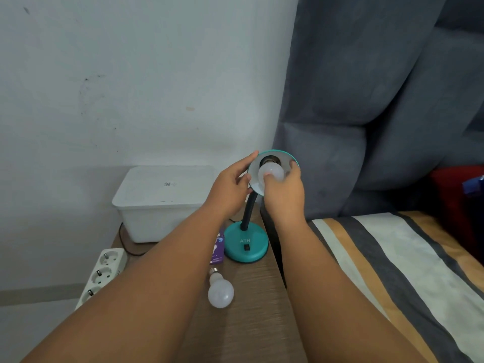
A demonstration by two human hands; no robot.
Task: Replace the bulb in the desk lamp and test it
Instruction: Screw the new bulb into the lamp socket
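We've got the left hand [230,189] cupped around the outer edge of the lamp shade [272,159], bracing it, with the shade tipped up so its open face looks back at us. The right hand [284,195] is wrapped around a white bulb [271,172], fingertips on the glass, and the bulb sits right at the mouth of the socket inside the shade. Whether it is going in or coming out, we can't tell from here; the threads are hidden behind the glass. A second bulb [220,290] lies loose on the bench [262,310], well apart from the shade, just in front of the purple bulb box [218,248] and the teal lamp base [246,243]. Since we can't say which is the fresh one, our best read is that we're in the twisting stage at the socket. What comes next calls for a steady shade, a straight bulb, and gentle turns so the thread seats without cross-threading. After that it's the black switch [246,248] on the base for the test. There's a power strip [100,273] at the left of the bench, beside a white box [162,203], but whether the lamp is plugged in we can't see.
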